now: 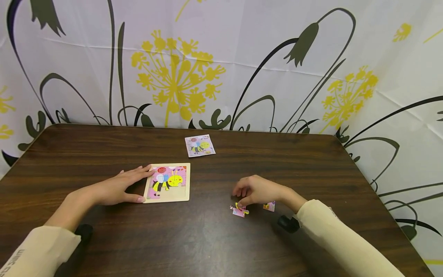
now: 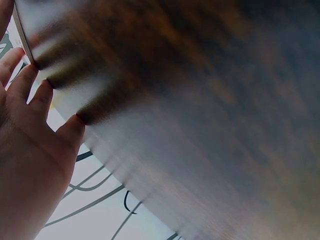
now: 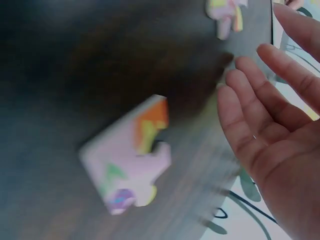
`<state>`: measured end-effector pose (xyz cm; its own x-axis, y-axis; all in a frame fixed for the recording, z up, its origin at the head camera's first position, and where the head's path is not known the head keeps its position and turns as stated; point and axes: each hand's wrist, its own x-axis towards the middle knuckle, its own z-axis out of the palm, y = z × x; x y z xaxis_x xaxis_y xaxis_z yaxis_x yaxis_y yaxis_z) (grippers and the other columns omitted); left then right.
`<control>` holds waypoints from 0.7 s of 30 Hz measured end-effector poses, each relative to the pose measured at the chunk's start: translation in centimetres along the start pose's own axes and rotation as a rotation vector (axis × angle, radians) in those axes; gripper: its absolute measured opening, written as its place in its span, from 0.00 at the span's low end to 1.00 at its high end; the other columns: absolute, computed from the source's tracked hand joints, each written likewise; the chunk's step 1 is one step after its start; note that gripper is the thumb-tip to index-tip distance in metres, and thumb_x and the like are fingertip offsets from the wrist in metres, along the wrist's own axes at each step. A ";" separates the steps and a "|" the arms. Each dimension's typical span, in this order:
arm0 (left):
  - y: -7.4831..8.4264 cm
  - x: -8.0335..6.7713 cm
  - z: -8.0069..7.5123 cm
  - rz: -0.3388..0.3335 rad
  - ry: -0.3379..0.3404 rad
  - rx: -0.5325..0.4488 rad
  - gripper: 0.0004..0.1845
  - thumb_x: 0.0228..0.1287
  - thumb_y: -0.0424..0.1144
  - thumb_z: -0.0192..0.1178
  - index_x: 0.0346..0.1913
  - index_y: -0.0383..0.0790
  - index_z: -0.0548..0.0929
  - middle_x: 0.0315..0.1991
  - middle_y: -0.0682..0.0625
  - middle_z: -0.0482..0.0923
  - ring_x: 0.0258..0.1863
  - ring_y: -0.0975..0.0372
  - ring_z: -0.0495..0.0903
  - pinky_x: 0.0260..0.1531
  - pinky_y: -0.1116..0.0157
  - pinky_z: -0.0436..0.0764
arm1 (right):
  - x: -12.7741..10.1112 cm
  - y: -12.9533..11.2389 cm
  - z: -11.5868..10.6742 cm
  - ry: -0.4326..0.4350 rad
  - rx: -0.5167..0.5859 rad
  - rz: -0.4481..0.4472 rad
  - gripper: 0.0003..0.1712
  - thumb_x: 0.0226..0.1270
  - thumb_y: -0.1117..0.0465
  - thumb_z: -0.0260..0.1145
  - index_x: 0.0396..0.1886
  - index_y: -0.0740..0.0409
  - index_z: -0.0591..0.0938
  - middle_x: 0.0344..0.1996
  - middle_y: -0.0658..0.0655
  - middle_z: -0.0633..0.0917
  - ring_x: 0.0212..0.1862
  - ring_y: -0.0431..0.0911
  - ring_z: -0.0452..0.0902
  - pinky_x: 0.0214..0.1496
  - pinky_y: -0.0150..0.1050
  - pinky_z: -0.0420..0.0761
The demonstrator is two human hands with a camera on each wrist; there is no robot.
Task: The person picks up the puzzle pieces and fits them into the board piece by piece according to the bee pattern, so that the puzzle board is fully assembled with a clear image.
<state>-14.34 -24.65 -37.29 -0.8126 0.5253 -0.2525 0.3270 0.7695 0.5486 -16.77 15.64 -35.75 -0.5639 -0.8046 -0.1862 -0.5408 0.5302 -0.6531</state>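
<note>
A square wooden puzzle board (image 1: 187, 181) with a bee picture lies flat, its lower right part showing bare wood. My left hand (image 1: 126, 186) rests at the board's left side, fingers spread, thumb by the lower corner and fingertips on the upper one. In the left wrist view its fingers (image 2: 40, 97) are straight against the table. My right hand (image 1: 257, 191) hovers low over a pink and yellow puzzle piece (image 1: 238, 211), thumb close above it. Loosely bent fingers (image 3: 250, 107) hold nothing in the right wrist view. Another pink puzzle piece (image 3: 130, 155), with an orange corner, lies beneath the wrist.
Beyond the board lies a square picture card (image 1: 200, 146) with the same bee. Everything sits on a dark wooden table (image 1: 214, 246). A white curtain (image 1: 249, 57) with printed flowers hangs along the table's back and right edges.
</note>
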 end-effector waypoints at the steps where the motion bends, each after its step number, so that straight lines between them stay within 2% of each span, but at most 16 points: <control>1: 0.0 0.0 0.0 0.000 0.000 0.000 0.47 0.50 0.56 0.63 0.69 0.38 0.56 0.70 0.37 0.46 0.67 0.39 0.43 0.56 0.34 0.40 | -0.3 0.1 0.2 0.011 -0.003 -0.008 0.13 0.53 0.63 0.70 0.39 0.60 0.81 0.34 0.50 0.79 0.37 0.43 0.75 0.39 0.31 0.77; 11: 0.1 -0.1 -0.1 -0.006 0.001 -0.006 0.47 0.50 0.56 0.64 0.69 0.38 0.56 0.70 0.37 0.46 0.67 0.39 0.43 0.56 0.34 0.40 | -2.7 0.6 2.2 0.180 -0.076 0.005 0.14 0.48 0.60 0.74 0.34 0.59 0.81 0.31 0.48 0.76 0.34 0.42 0.72 0.37 0.34 0.76; 21: 0.0 -0.1 0.0 0.000 0.002 -0.003 0.47 0.50 0.56 0.63 0.69 0.38 0.56 0.70 0.37 0.46 0.67 0.39 0.43 0.56 0.34 0.40 | -3.0 0.7 3.6 0.268 -0.110 0.011 0.16 0.46 0.57 0.75 0.34 0.55 0.80 0.32 0.48 0.74 0.35 0.43 0.69 0.37 0.32 0.72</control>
<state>-14.30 -24.71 -37.26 -0.8137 0.5245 -0.2505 0.3256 0.7684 0.5510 -13.21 17.50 -38.30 -0.7070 -0.7070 0.0176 -0.5901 0.5762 -0.5655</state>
